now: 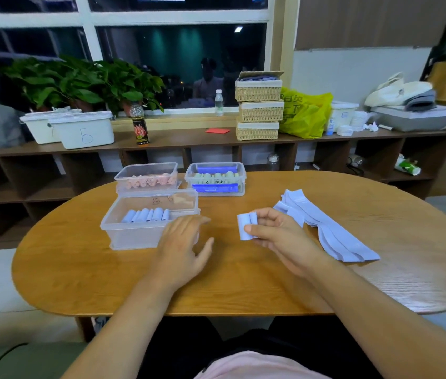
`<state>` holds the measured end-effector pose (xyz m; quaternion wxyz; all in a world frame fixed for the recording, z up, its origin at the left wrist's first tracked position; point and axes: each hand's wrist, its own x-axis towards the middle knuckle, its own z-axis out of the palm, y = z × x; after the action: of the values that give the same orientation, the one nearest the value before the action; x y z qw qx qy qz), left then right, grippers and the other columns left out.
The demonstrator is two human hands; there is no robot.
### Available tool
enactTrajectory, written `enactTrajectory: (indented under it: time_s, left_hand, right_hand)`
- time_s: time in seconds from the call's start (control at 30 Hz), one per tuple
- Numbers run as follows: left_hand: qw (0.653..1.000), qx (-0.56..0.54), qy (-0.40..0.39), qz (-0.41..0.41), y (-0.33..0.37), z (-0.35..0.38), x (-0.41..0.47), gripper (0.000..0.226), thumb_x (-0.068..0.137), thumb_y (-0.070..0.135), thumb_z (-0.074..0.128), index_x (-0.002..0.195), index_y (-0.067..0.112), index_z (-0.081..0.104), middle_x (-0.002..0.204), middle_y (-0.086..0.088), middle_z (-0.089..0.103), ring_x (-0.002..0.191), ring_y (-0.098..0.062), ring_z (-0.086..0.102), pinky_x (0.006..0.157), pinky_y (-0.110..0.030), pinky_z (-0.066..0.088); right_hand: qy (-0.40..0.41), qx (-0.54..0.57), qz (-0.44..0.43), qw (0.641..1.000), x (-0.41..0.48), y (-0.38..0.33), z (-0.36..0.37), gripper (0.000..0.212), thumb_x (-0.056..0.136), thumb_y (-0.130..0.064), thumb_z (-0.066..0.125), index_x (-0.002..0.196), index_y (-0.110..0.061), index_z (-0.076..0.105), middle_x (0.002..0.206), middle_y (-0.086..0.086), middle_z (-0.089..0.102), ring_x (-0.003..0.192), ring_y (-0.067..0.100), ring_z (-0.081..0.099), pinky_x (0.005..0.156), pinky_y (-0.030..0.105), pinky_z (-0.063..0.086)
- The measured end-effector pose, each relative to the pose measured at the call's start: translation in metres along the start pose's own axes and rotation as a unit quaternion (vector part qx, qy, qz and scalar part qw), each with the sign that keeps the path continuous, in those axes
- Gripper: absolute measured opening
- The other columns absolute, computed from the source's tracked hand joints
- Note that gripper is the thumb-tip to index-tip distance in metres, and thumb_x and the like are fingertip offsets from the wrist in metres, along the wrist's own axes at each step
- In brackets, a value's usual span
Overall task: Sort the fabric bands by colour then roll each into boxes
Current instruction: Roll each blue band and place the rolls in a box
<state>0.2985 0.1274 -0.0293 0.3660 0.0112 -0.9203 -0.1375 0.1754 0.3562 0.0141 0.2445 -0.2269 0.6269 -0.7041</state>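
**A:** Nearest item?
**B:** Pink shirt (pixel 257 365), worn by the seated person. Two bare forearms reach from it across the near edge of the table (pixel 243 291).

**A:** Left hand?
**B:** Left hand (pixel 182 247): fingers spread and relaxed, grasping nothing, over the middle of the table, just beside the right end of the near box (pixel 123 233). It is blurred, so I cannot tell whether it touches the box.

**A:** Right hand?
**B:** Right hand (pixel 276 231): thumb and fingertips pinch a rolled band (pixel 246 225), pale blue, held above the middle of the table, apart from the left hand.

**A:** Boxes?
**B:** Three, clear plastic, left of centre.
- Near box: a row of pale blue rolls (pixel 146 214) along its far side.
- Second box (pixel 145 168), behind it toward the far edge: pink rolls (pixel 150 181).
- Third box (pixel 242 181), just right of the second, with blue latches: pale green rolls (pixel 216 177).

**A:** Loose stock?
**B:** Flat bands (pixel 331 233), pale blue, unrolled, heaped in a strip running from near the far edge toward the right end of the table, just right of the right hand.

**A:** Off the table?
**B:** Shelf (pixel 189 138) under the window: white tubs (pixel 85 132), wicker baskets (pixel 258 110) stacked three high, a yellow bag (pixel 303 116) and potted plants (pixel 79 83).
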Motion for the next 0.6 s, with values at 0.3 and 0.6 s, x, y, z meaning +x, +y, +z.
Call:
enactTrajectory:
  time_s: [0.3, 0.6]
  left_hand:
    - [0.988, 0.073, 0.083, -0.108, -0.063, -0.034, -0.003, 0.026, 0.105, 0.036, 0.049, 0.117, 0.021, 0.067, 0.117, 0.005, 0.066, 0.114, -0.017, 0.056, 0.103, -0.046, 0.046]
    - [0.968, 0.093, 0.135, -0.188, -0.068, -0.030, -0.003, 0.021, 0.105, 0.038, 0.045, 0.106, 0.028, 0.063, 0.108, 0.011, 0.063, 0.109, -0.016, 0.056, 0.116, -0.045, 0.029]
  right_hand:
    - [-0.032, -0.065, -0.035, 0.997, 0.022, -0.044, 0.045, 0.037, 0.091, -0.007, 0.081, 0.124, -0.019, 0.069, 0.097, 0.002, 0.080, 0.087, 0.015, 0.073, 0.093, 0.039, 0.059]
    - [-0.013, -0.187, -0.034, 0.982, 0.087, -0.082, 0.129, 0.032, 0.085, -0.012, 0.087, 0.111, -0.013, 0.068, 0.109, 0.009, 0.073, 0.089, 0.026, 0.079, 0.088, 0.043, 0.066]
